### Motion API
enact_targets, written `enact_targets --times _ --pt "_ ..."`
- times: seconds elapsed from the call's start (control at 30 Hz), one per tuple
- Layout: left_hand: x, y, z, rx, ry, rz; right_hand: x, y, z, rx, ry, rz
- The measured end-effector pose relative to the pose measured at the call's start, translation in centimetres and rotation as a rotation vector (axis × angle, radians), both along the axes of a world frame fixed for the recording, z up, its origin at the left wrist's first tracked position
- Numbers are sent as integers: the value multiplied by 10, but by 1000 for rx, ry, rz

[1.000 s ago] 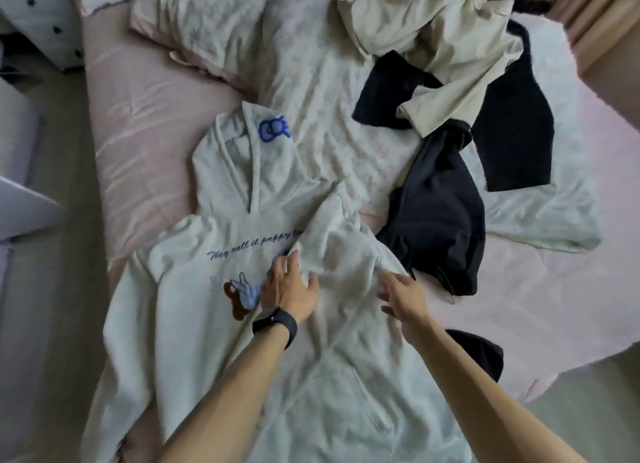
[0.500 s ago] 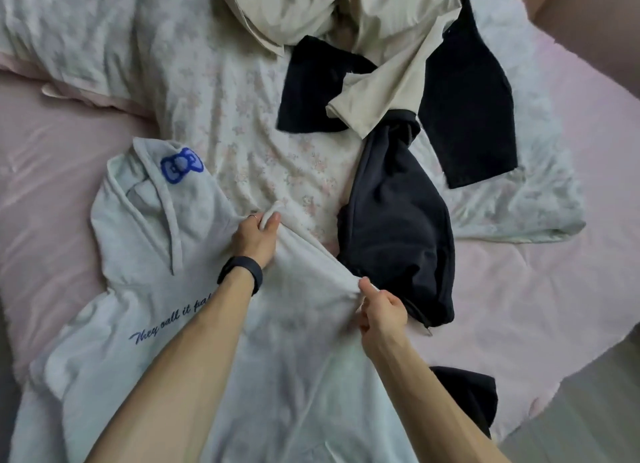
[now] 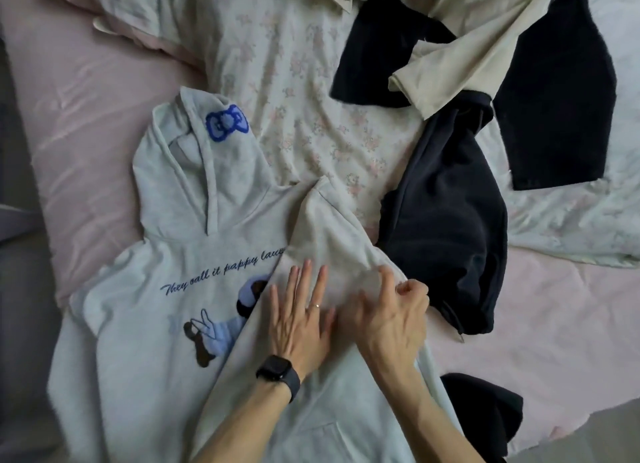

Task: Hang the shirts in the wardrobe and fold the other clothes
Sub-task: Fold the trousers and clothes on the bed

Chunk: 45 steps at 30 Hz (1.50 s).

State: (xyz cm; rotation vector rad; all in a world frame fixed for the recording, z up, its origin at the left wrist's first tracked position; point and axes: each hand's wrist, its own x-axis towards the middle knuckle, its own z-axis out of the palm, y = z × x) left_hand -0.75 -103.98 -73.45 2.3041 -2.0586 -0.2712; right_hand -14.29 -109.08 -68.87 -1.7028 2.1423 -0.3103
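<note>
Now hoodie [image 3: 194, 254] flat at near edge of bed [image 3: 86, 98], sleeve [image 3: 332, 234] folded across chest. My left hand [image 3: 298, 320] spread flat, pins fold; right hand [image 3: 394, 317] curled at fold's edge, grip unclear.

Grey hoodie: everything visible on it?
The grey hoodie is pale, soft-looking fleece, lying front up across the pink sheet and floral quilt. Its hood lies flat and bears a blue bow. Blue script and a cartoon print cross the chest; a front pocket shows low down. One side is folded over the front, covering part of the print. The left hand presses flat on that fold; the right hand rests there with curled fingers, grip unclear. A black garment touches its edge.
</note>
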Motion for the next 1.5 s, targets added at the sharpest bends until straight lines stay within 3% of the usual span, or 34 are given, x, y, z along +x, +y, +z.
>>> enact_targets --times 0.13,0.23,0.3,0.53,0.6,0.73,0.8,1.0,1.1,1.2,1.33,1.5 --pt "7 33 -13 145 -20 70 22 -7 4 -179 40 305" --pt "11 41 -18 184 8 103 41 -29 -25 -53 85 661" --pt "17 52 -20 172 17 123 28 -43 -48 50 162 782" --pt "62 165 -12 233 -82 200 16 -47 -49 224 352 580" --pt "72 194 -6 242 -88 207 36 -29 -39 233 291 533" --pt "96 245 14 197 -34 302 88 50 -13 116 202 895" --pt "112 266 26 108 37 361 116 93 -9 105 121 961" --pt "183 335 48 -173 95 922 230 176 7 -4 -78 1180" --pt "230 372 49 -162 291 1409 292 202 18 -63 -95 1338" --pt "268 404 41 -71 750 1826 346 228 20 -120 -10 1526" --pt "294 426 19 97 1178 1829 394 248 7 36 233 1724" --pt "310 449 -8 -194 1487 1845 452 272 -23 316 760 1748"
